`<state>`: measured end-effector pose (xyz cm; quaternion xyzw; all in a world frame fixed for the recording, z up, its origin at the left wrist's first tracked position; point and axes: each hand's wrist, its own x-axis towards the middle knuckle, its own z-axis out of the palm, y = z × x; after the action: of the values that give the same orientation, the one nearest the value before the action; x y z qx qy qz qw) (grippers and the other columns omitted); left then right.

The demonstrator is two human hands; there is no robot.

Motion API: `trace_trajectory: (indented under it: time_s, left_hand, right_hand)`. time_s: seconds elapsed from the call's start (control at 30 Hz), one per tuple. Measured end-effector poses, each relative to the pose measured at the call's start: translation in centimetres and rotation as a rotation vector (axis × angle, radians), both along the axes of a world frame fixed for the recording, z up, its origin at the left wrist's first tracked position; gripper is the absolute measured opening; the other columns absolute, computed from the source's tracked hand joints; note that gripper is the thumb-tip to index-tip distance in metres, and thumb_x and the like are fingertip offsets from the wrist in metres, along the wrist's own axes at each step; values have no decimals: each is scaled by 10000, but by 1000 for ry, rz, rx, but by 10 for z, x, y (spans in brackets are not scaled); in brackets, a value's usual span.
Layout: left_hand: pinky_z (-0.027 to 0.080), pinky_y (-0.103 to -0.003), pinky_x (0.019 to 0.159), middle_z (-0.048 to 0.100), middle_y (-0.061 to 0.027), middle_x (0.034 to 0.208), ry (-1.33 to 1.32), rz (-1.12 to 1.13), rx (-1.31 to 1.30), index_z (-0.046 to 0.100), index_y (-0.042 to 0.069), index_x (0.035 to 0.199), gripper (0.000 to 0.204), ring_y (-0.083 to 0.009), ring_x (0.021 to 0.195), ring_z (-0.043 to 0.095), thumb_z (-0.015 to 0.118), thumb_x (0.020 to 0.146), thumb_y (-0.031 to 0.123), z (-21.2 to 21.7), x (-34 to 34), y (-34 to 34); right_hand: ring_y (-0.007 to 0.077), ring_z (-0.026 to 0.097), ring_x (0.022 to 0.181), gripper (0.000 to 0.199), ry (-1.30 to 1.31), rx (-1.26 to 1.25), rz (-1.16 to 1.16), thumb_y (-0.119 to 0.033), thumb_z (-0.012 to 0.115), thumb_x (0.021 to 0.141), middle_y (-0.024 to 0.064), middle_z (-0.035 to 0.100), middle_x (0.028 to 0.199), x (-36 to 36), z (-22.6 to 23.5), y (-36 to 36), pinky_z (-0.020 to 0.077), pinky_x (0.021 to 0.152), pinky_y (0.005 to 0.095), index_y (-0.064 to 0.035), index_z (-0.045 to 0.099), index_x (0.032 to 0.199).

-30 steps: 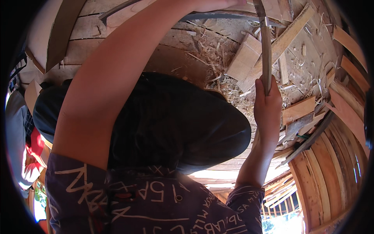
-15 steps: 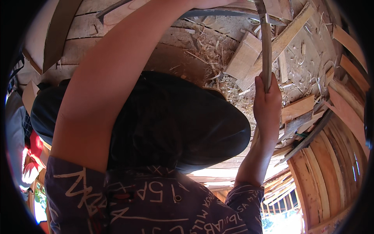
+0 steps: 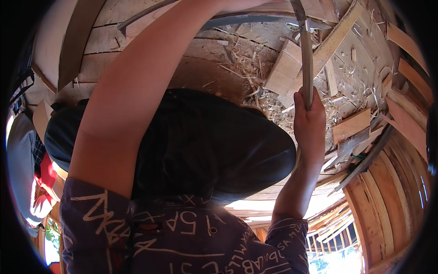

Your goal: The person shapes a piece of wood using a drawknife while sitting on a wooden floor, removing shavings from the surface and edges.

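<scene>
My right hand (image 3: 310, 119) is wrapped round the long, straight wooden handle of a handsaw (image 3: 307, 64). A metal ferrule joins this handle to a notched blade, which runs out of sight at the top edge. The blade crosses a pale wooden board (image 3: 315, 10) that has a dark grey, curved-looking near edge (image 3: 260, 19). My left arm reaches across to the top of the picture. There my left hand (image 3: 248, 3) is at the board, its fingers cut off by the edge of the view.
Wood shavings (image 3: 251, 64) and offcuts (image 3: 284, 68) litter the plank floor around a long strip (image 3: 340, 34). My dark-clad leg (image 3: 219, 141) is folded between my arms. Upright planks (image 3: 383, 192) stand at the right. A person's red and grey clothing (image 3: 44, 171) shows at far left.
My right hand and the saw have shifted slightly left and toward me. The whole view has tilted a little. Both hands keep much the same places.
</scene>
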<state>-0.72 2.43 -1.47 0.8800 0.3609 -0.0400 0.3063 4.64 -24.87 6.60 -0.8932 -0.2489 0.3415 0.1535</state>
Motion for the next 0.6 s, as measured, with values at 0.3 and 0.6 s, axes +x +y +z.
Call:
trace_trajectory:
  time_s: [0.3,0.6]
  left_hand:
    - [398,-478,1008,624,-214,1176,-301,-51,454,511,-26,1255,794,-348,1137,581,712,728,533,21,-33,-15]
    - [496,-380,886,641,-259,1086,-133,-38,-207,492,-60,1252,853,-357,1021,637,817,648,446,155,-138,-22]
  right_hand:
    - [446,622,667,155,-135,100,-6,-189,549,974,236,607,686,-30,29,-15,440,539,493,-34,544,981]
    - [451,628,683,132,-179,186,8,-170,564,963,243,599,660,-115,114,-45,452,539,502,-41,564,934]
